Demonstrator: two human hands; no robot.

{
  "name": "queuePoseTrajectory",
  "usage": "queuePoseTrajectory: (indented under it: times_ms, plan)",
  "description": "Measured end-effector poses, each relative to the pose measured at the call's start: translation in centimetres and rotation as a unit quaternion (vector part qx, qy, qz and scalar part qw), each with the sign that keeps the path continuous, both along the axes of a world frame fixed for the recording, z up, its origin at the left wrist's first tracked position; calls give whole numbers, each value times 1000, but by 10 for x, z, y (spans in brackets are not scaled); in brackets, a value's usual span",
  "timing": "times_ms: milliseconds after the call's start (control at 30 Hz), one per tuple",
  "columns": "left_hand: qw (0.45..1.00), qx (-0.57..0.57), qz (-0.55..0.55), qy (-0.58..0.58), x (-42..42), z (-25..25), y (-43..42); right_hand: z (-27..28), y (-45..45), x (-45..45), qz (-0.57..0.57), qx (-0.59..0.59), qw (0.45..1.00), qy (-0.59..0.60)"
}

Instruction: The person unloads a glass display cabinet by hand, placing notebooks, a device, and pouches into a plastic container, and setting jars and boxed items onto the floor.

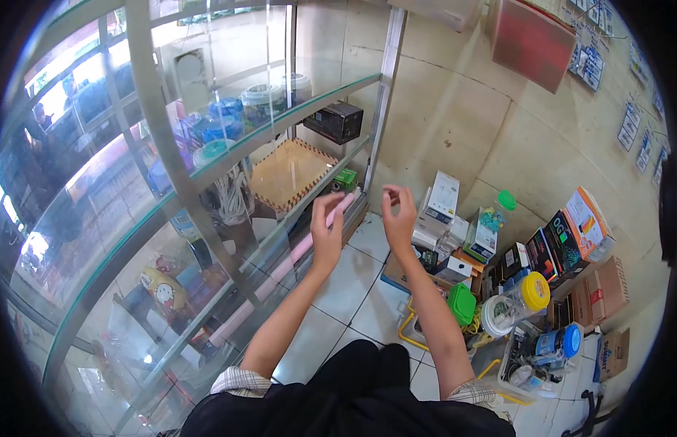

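Observation:
Both of my hands are raised in front of me, apart from each other, with fingers curved. My left hand is beside the glass shelf unit, in front of a long pink roll that lies along its lower edge; no object shows between the fingers. My right hand is in the air before the tiled wall, left of the stacked white boxes, its fingers bent and holding nothing that I can see. A brown tray with a striped edge and a black box sit on the shelves.
On the right floor stand jars with a yellow lid, a blue lid and a green lid, plus cartons. The glass shelving fills the left. Small packets hang on the wall.

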State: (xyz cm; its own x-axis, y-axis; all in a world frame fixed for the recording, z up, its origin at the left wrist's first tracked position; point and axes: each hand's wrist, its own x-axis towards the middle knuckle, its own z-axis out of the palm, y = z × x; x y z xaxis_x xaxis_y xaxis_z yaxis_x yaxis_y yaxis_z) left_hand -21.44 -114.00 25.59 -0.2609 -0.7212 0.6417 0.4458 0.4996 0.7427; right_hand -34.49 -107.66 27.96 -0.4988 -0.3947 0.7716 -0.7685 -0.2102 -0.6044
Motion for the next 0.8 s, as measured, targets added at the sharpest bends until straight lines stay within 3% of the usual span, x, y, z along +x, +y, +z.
queuePoseTrajectory:
  times_ms: [133, 233, 367, 567, 667, 800]
  plan:
    - [997, 42, 35, 57, -36, 26, -30, 20, -34, -32, 29, -64, 997, 31]
    - [991, 34, 116, 60, -60, 32, -65, 22, -69, -54, 18, -65, 997, 32]
    - [983, 60, 133, 116, -100, 30, -116, 13, -124, -84, 42, -70, 996, 17]
    - [972, 92, 209, 48, -156, 4, -190, 0, -204, -120, 22, -34, 998, 48]
    - [974, 125, 188, 34, -172, 10, -200, -5, -235, -132, 6, 3, 999, 46]
    - [969, 90, 229, -18, -185, 3, -226, -10, -265, -140, 38, 62, 997, 24]
